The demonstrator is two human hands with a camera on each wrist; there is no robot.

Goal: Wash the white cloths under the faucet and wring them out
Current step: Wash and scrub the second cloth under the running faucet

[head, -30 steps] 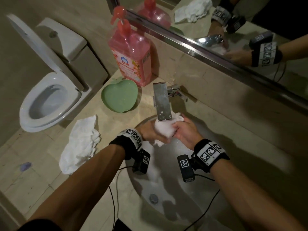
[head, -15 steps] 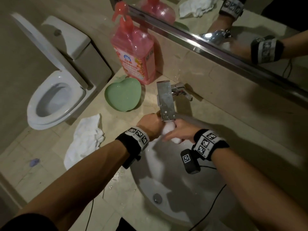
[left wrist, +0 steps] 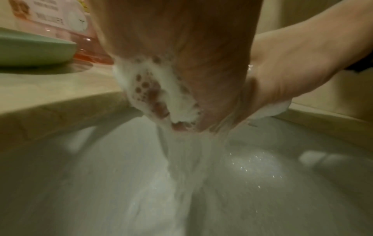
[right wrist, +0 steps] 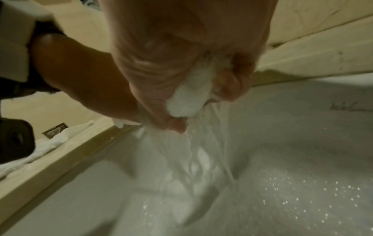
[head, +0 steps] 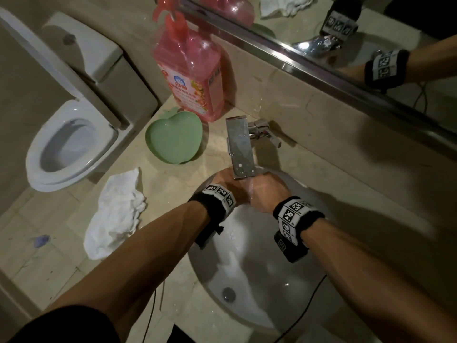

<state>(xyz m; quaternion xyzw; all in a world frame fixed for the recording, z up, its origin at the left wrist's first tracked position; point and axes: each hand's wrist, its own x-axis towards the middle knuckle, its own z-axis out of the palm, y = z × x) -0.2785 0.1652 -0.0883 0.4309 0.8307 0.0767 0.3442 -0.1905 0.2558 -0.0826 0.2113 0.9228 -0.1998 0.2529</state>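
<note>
Water streams down from a wet white cloth (right wrist: pixel 186 97) bunched between both hands under the flat chrome faucet spout (head: pixel 241 147), over the white oval sink basin (head: pixel 249 273). The left hand (head: pixel 226 183) has its fingers curled tight round one end of the cloth, soap foam (left wrist: pixel 161 89) clinging to them. The right hand (head: pixel 268 194) clenches the other end, a wad of it bulging out of the fist. A second crumpled white cloth (head: pixel 116 214) lies on the beige stone counter (head: pixel 178 184) left of the basin, near a green apple-shaped dish (head: pixel 173 138) and a pink pump bottle of liquid soap (head: pixel 190 70).
</note>
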